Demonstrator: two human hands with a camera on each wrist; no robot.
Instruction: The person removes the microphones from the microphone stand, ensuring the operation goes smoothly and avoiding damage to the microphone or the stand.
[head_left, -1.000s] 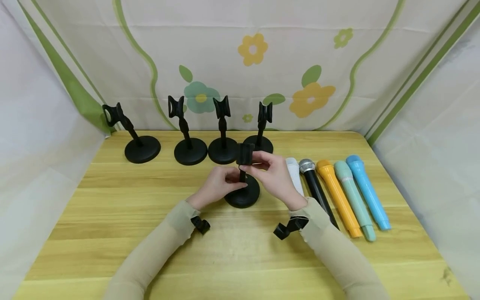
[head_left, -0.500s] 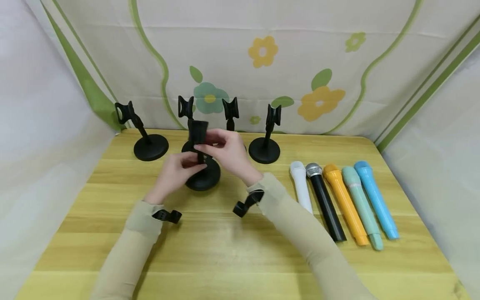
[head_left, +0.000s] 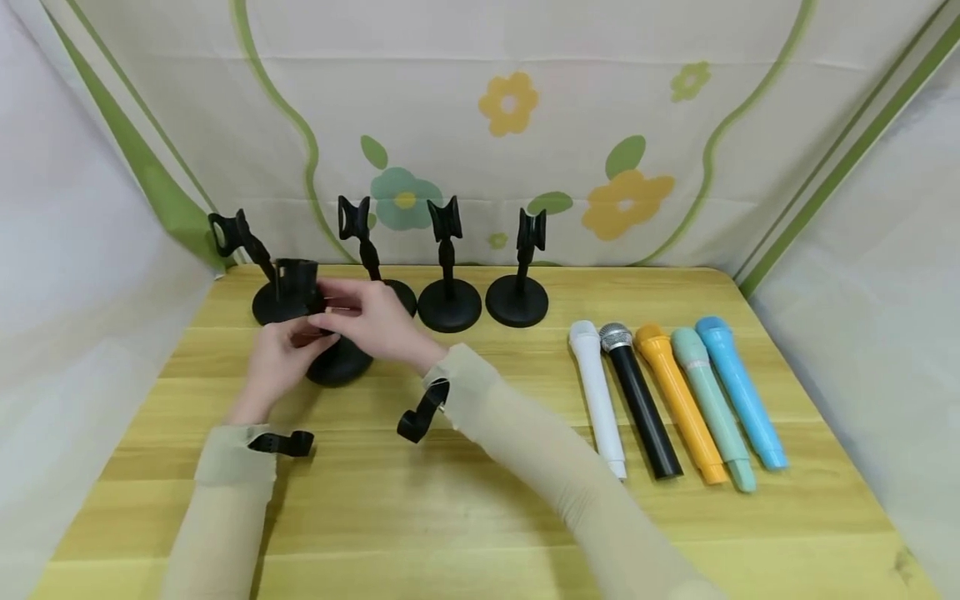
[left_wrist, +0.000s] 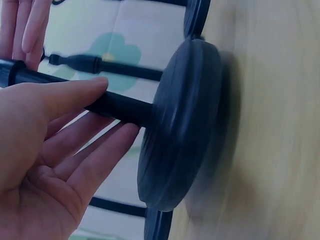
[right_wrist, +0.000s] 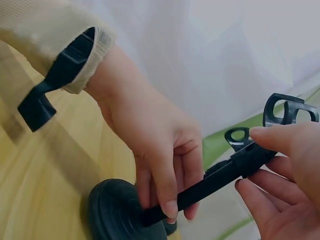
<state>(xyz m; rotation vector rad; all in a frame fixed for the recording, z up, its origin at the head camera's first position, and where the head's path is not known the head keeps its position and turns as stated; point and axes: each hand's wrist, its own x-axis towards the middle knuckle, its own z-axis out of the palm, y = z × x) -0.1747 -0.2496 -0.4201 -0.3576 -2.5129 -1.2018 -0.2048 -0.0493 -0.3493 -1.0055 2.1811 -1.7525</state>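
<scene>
A black desktop microphone stand (head_left: 339, 363) hangs tilted at the left of the table, its round base looking just off the wood. My left hand (head_left: 276, 367) pinches the pole low down between thumb and fingers; the left wrist view shows this grip close to the base (left_wrist: 180, 127). Higher up, my right hand (head_left: 378, 323) grips the stand's neck just below the clip (right_wrist: 289, 111). Behind stand several like it: one at far left (head_left: 247, 237), partly hidden by the held clip, one with its base half covered by my right hand (head_left: 367, 250), and two more rightward.
Several microphones lie side by side at the right: white (head_left: 597, 396), black with a silver head (head_left: 643, 408), orange (head_left: 682, 408), mint green (head_left: 714, 408) and blue (head_left: 742, 392). A flowered curtain (head_left: 555, 100) closes off the table's back edge.
Both hands have carried the stand from the middle of the table to the left, toward the far-left stand. The right arm has uncovered the white and black microphones.
</scene>
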